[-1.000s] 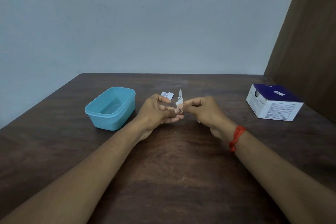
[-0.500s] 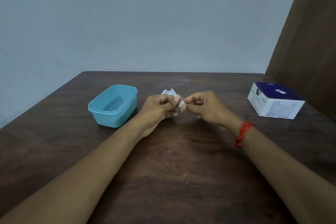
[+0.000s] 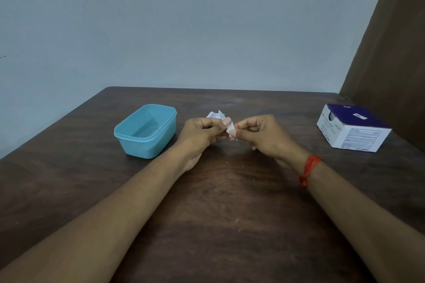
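Packet point(image 3: 230, 127) pinched by left hand point(image 3: 202, 132) and right hand point(image 3: 259, 133), fingertips almost meeting, held off the table point(image 3: 230, 202), probably to tear it open; blue tub point(image 3: 147, 132) just left of left hand, likely for contents.

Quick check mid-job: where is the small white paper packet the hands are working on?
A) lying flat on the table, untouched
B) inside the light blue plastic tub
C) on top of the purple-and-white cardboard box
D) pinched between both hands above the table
D: the small white paper packet is pinched between the fingertips of the left hand and the right hand, held above the dark wooden table.
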Tool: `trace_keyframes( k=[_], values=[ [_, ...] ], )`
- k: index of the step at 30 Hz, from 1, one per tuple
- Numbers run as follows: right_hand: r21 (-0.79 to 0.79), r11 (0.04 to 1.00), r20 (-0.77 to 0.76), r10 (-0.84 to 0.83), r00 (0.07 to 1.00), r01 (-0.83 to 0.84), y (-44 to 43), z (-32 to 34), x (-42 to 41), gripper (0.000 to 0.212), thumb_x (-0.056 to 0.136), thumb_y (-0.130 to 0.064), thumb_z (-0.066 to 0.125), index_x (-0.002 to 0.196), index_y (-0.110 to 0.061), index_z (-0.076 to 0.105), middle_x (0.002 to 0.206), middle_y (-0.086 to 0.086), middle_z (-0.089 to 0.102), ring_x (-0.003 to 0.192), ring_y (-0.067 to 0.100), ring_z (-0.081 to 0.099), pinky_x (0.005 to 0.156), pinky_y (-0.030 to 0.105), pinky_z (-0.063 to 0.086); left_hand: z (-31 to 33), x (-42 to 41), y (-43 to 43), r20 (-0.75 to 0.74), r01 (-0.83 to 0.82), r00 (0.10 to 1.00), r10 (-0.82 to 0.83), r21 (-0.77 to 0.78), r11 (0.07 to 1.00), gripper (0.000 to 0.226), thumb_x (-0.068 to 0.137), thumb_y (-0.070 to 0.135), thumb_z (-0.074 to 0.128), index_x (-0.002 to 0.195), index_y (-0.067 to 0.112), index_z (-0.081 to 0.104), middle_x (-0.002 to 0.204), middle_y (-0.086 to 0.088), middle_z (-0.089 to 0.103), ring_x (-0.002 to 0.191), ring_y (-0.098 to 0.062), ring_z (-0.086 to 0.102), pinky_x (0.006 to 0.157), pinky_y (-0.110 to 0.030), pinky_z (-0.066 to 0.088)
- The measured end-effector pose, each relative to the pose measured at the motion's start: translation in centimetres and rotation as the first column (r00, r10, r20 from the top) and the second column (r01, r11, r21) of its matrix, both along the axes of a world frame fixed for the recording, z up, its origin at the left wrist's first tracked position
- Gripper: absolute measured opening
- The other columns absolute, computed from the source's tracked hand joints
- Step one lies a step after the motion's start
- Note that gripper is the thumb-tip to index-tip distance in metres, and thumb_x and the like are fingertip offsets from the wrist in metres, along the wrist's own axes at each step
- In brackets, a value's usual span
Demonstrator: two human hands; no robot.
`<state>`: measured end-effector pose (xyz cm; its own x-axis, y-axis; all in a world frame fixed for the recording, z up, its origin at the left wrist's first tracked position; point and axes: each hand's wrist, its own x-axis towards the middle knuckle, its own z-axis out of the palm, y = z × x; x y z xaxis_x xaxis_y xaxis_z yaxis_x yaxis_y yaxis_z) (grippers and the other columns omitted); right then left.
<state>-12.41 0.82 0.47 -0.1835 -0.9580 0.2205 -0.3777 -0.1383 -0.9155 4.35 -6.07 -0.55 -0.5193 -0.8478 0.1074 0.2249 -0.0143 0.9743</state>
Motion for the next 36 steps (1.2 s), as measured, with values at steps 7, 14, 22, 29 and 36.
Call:
trace_keyframes(
  k=[7,14,22,29,36],
  values=[
    [0.069,0.997,0.008,0.023,1.0,-0.023,0.1,0.02,-0.24,0.015,0.085,-0.014,0.079,0.1,-0.012,0.077,0.083,0.001,0.077,0.065,0.0,0.06,0.052,0.019,0.043,0.14,0.13,0.14,-0.005,-0.01,1.0,0.01,0.021,1.0,0.024,0.07,0.031,0.078,0.081,0.01,0.08,0.088,-0.008,0.078,0.083,-0.015,0.072,0.078,-0.024,0.058],
    [0.082,0.994,0.023,0.066,0.998,-0.068,0.35,0.11,-0.36,0.021,0.081,-0.009,0.082,0.102,-0.011,0.076,0.086,0.004,0.077,0.072,0.005,0.063,0.052,0.016,0.044,0.24,0.17,0.29,-0.009,-0.002,1.0,0.002,0.014,1.0,0.023,0.072,0.031,0.078,0.081,0.011,0.081,0.086,-0.007,0.078,0.082,-0.014,0.073,0.075,-0.022,0.058],
    [0.07,0.997,0.024,0.029,0.999,-0.03,0.37,0.23,-0.2,0.018,0.085,-0.017,0.079,0.101,-0.011,0.077,0.09,0.005,0.079,0.074,0.004,0.064,0.055,0.019,0.044,0.22,0.18,0.28,0.007,0.006,1.0,-0.006,0.007,1.0,0.022,0.073,0.032,0.078,0.081,0.013,0.081,0.087,-0.007,0.078,0.082,-0.013,0.073,0.075,-0.022,0.057],
    [0.069,0.997,0.032,0.014,0.999,-0.016,0.25,0.22,-0.1,0.012,0.085,-0.017,0.08,0.096,-0.014,0.078,0.086,0.0,0.079,0.068,-0.001,0.064,0.053,0.019,0.044,0.13,0.19,0.19,0.001,0.01,1.0,-0.01,0.007,1.0,0.021,0.072,0.032,0.078,0.08,0.013,0.082,0.088,-0.008,0.078,0.083,-0.015,0.073,0.076,-0.022,0.057],
    [0.087,0.996,0.046,0.025,0.999,-0.028,0.5,0.44,-0.05,0.02,0.08,-0.011,0.083,0.099,-0.011,0.077,0.089,0.007,0.079,0.073,0.007,0.066,0.053,0.016,0.044,0.05,0.1,-0.01,0.008,0.001,1.0,-0.001,0.007,1.0,0.025,0.073,0.033,0.078,0.086,0.011,0.082,0.089,-0.008,0.078,0.081,-0.013,0.073,0.075,-0.023,0.057]
  ],
)
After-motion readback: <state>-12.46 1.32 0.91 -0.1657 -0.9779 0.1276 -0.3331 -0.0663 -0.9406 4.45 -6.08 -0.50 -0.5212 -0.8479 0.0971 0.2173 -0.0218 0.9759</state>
